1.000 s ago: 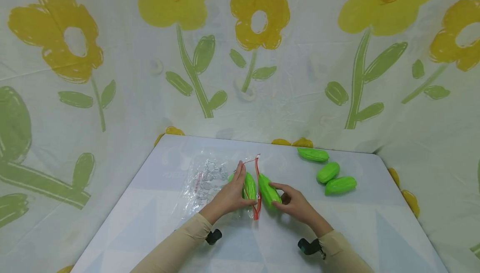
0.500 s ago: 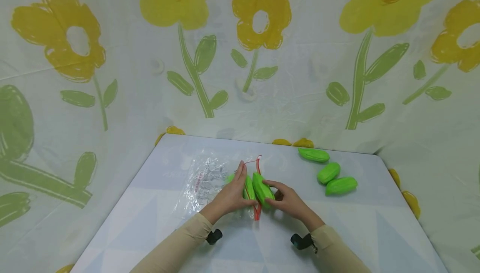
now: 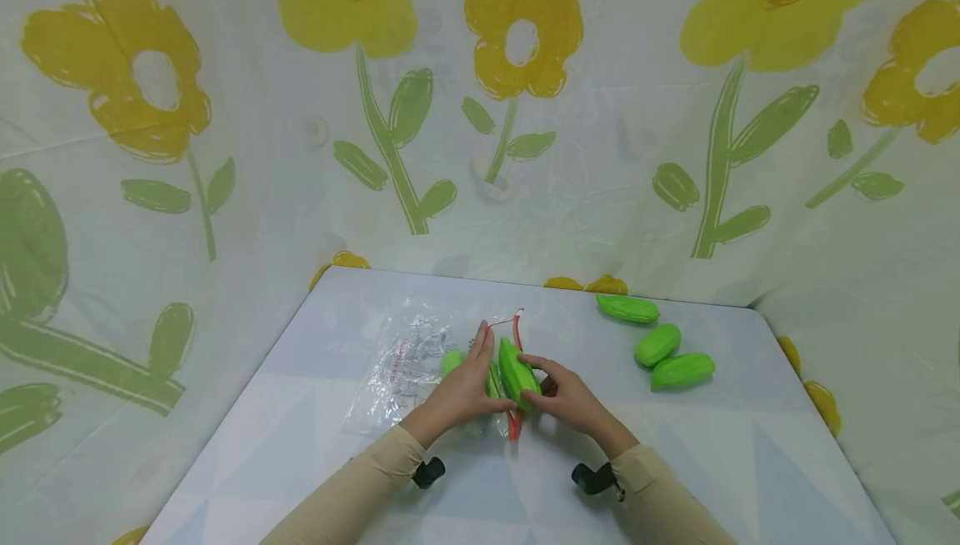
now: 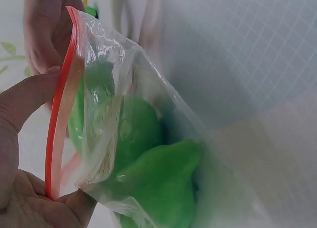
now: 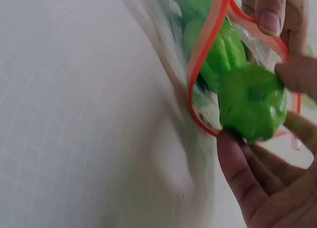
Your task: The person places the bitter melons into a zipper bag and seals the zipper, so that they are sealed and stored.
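Note:
A clear zip bag (image 3: pixel 386 387) with a red zip edge (image 4: pixel 59 102) lies on the table, its mouth facing right. My left hand (image 3: pixel 463 387) holds that mouth spread, thumb at one edge and fingers at the other. Inside, several glossy green ridged vegetables (image 4: pixel 163 181) show through the plastic. Between thumb and fingers, my right hand (image 3: pixel 568 399) grips another elongated, ridged green vegetable (image 5: pixel 252 104). In the right wrist view its blunt, dimpled end faces the camera, and its far part overlaps the red-edged opening. The left hand covers part of the bag in the head view.
At the right rear of the table lie three more green vegetables: one (image 3: pixel 627 308) near the back edge, two (image 3: pixel 657 345) close together in front of it. A flower-printed curtain (image 3: pixel 585 220) rises behind the table (image 3: pixel 300 445).
My right hand has moved left, carrying the green vegetable from beside the red zip edge to the bag's mouth. The left hand stays nearly still; a green vegetable shows more inside the bag.

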The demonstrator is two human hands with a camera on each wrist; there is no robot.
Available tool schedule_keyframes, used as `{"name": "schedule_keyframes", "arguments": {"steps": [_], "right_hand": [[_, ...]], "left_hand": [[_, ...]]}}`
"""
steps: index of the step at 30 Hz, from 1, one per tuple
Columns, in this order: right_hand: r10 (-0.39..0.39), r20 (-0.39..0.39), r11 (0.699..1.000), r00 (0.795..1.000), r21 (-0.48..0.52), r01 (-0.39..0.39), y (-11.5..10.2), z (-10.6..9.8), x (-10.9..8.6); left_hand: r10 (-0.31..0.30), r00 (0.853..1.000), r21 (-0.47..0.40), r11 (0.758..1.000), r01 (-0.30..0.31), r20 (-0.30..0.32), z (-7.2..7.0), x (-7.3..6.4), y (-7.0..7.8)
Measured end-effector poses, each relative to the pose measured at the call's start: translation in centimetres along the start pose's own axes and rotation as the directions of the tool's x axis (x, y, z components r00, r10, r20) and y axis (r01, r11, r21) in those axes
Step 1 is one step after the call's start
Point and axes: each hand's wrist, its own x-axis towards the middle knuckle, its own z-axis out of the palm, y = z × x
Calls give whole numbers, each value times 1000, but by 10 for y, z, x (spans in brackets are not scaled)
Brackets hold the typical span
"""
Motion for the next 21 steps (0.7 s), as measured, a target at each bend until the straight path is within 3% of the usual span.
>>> {"name": "schedule_keyframes", "arguments": {"steps": [5, 13, 21], "right_hand": [[32, -45, 999, 998, -10, -33, 0, 6, 5], [-43, -40, 999, 998, -22, 42, -5, 8, 5], [-34, -25, 999, 999, 1, 34, -5, 8, 9]], "left_hand": [[6, 1000, -8, 1000, -6, 1, 1, -1, 1], [7, 1000, -28, 1000, -7, 5, -1, -3, 3], [10, 1000, -32, 999, -10, 2, -1, -3, 4]]}}
